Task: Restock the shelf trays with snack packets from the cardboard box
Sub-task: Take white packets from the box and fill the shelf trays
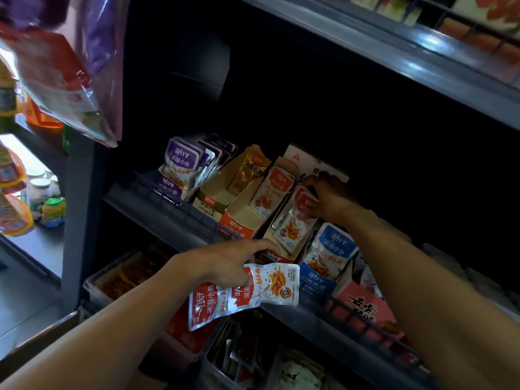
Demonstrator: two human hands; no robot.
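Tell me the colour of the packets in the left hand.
Orange-red and white packets, head view.

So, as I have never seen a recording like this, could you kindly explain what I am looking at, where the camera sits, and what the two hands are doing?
There is one picture only, taken by a wide-angle camera worn on the person's head, looking forward and down along both bare arms. No machine is involved. In front stands a dark shop shelf with a row of open cardboard trays of small snack packets: purple packets on the left, a golden packet next, then orange-and-white ones, and blue packets further right. The right hand reaches into an orange tray and pinches the orange packets standing there. The left hand, lower down, grips spare orange packets, probably waiting to go in. The supply box is out of sight.
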